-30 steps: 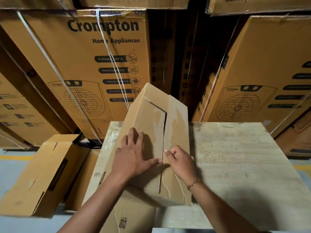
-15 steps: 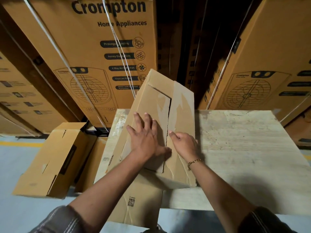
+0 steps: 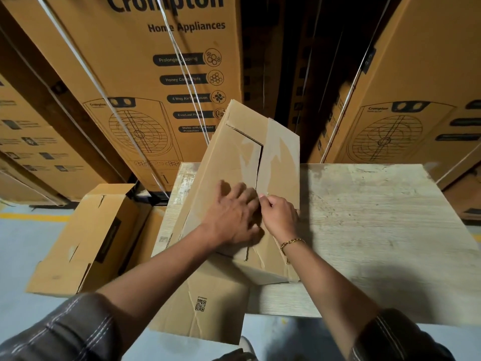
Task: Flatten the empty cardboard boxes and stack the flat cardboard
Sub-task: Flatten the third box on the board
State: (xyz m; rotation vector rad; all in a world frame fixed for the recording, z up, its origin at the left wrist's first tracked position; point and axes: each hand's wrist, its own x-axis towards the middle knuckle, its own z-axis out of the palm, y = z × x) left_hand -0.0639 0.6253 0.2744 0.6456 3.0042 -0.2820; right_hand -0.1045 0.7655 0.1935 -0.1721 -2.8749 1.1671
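A plain brown cardboard box [image 3: 242, 157] stands tilted on the pale wooden table [image 3: 377, 225], its top flaps meeting at a seam with torn tape marks. My left hand [image 3: 231, 217] lies on the left flap with fingers spread, its fingertips at the seam. My right hand [image 3: 279, 217] has its fingers curled at the seam, pinching the edge of the right flap. A flat piece of cardboard [image 3: 203, 303] with a QR code hangs over the table's near edge under the box.
An open empty box [image 3: 86, 241] lies on its side on the grey floor at the left. Tall strapped Crompton appliance cartons [image 3: 161, 74] stand close behind the table, another carton [image 3: 416, 100] at the right. A yellow floor line runs at far left.
The view has dropped and moved closer. My left hand slid right toward the seam, and my right hand's fingers curled onto the flap edge.
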